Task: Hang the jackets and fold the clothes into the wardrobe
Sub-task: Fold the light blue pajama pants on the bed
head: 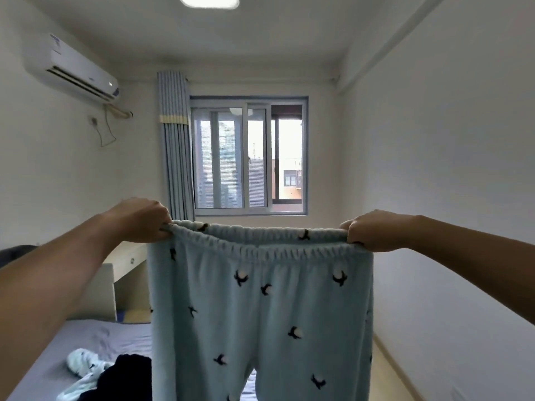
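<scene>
A pair of light blue fleece pyjama trousers (260, 308) with small dark bird prints hangs in the air in front of me, legs pointing down. My left hand (142, 219) grips the left end of the elastic waistband and my right hand (373, 230) grips the right end, stretching it flat between them. On the bed below lie a matching light blue garment (84, 369) and a dark navy garment (127, 377), both crumpled. The wardrobe is not in view.
A bed with a grey sheet (86, 340) fills the lower left. A pale desk (127, 261) stands beyond it by the left wall. The window (249, 154) and blue curtain (175, 146) are straight ahead. A white wall (448, 198) runs along the right.
</scene>
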A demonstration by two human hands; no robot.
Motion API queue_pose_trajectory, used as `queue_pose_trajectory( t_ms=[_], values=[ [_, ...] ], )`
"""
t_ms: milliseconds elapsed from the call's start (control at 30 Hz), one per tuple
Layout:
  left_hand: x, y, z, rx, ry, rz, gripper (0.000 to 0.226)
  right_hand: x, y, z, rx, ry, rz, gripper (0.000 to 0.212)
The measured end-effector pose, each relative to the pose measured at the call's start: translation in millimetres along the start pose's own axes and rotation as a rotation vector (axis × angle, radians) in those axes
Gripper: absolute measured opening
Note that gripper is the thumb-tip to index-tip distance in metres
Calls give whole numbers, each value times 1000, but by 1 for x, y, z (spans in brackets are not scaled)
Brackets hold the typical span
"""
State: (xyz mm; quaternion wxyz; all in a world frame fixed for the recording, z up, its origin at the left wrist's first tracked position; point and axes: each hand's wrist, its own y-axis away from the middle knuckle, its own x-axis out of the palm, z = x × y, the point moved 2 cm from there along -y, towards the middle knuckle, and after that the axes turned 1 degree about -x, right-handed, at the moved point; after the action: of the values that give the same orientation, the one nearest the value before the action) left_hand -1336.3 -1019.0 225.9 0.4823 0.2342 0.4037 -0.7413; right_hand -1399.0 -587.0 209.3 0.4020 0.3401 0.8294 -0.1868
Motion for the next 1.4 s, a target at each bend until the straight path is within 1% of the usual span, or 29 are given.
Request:
queue_pose_trajectory(
  t_ms=[67, 133, 200, 267, 300, 333, 400, 433, 467, 500, 533, 567, 600, 667, 700, 800, 867, 933, 967, 1033, 1067, 1133, 1200, 1233, 1267, 1333, 1400],
  values=[
    [2, -1, -1, -15, -7, 6, 27, 5, 1, -2, -4, -64, 50, 21],
    [6, 1, -2, -30, -9, 9, 27, 10, 2, -4, -34, -24, 76, 19],
    [9, 1, -4, -32, 3, 12, 26, 13, 0, -5, 12, 20, 16, 31],
    [4, 0, 1, -43, 65, 25, 27, 0, -2, -13, 101, -50, -170, 27],
    [-3, -2, 9, -67, 117, 14, 27, -9, -3, -21, 144, -142, -260, 23],
    [-11, -3, 18, -104, 193, -21, 25, -19, -4, -31, 187, -290, -351, 20],
    [-26, -1, 28, -157, 368, -200, 20, -32, -5, -46, 204, -602, -603, 23],
    [-29, 0, 25, -133, 385, -296, 19, -34, -6, -47, 208, -687, -655, 22],
    [-31, 3, 18, -67, 333, -324, 19, -32, -9, -45, 213, -687, -575, 15],
    [-28, 5, 8, 9, 213, -265, 22, -23, -14, -40, 227, -567, -386, 5],
    [-24, 7, 1, 63, 99, -179, 25, -11, -17, -38, 251, -436, -198, 8],
    [-23, 8, 1, 61, 36, -128, 27, -3, -16, -40, 279, -335, -119, 9],
    [-25, 8, 8, 27, 30, -132, 27, -1, -13, -47, 313, -332, -140, 9],
    [-27, 10, 26, -59, 144, -216, 24, -3, -7, -64, 386, -470, -314, 11],
    [-24, 13, 28, -72, 232, -255, 22, -1, -5, -68, 415, -539, -352, 11],
    [-14, 16, 14, -84, 393, -280, 19, 10, -5, -64, 453, -676, -314, 20],
    [-14, 17, 4, -93, 495, -299, 19, 10, -4, -56, 463, -774, -377, 24],
    [-13, 19, -12, -82, 598, -390, 20, 10, -2, -44, 442, -856, -458, 22],
    [-10, 22, -22, -92, 659, -450, 19, 14, -1, -35, 436, -907, -523, 20],
    [-3, 31, -44, -177, 799, -543, 16, 25, 5, -13, 459, -1075, -698, 19],
    [1, 35, -54, -232, 861, -566, 17, 31, 9, -1, 477, -1175, -788, 21],
    [9, 44, -73, -319, 969, -558, 23, 41, 16, 23, 514, -1380, -941, 27],
    [15, 55, -86, -324, 992, -550, 37, 52, 28, 44, 526, -1547, -1083, 33],
    [16, 64, -90, -285, 949, -588, 42, 59, 36, 49, 515, -1608, -1141, 36],
    [15, 73, -89, -225, 893, -649, 43, 65, 45, 52, 485, -1660, -1178, 39],
    [10, 88, -84, -124, 826, -751, 40, 67, 60, 55, 364, -1777, -1204, 39],
    [-1, 87, -87, -84, 837, -774, 36, 58, 54, 62, 243, -1854, -1140, 35]
  ],
)
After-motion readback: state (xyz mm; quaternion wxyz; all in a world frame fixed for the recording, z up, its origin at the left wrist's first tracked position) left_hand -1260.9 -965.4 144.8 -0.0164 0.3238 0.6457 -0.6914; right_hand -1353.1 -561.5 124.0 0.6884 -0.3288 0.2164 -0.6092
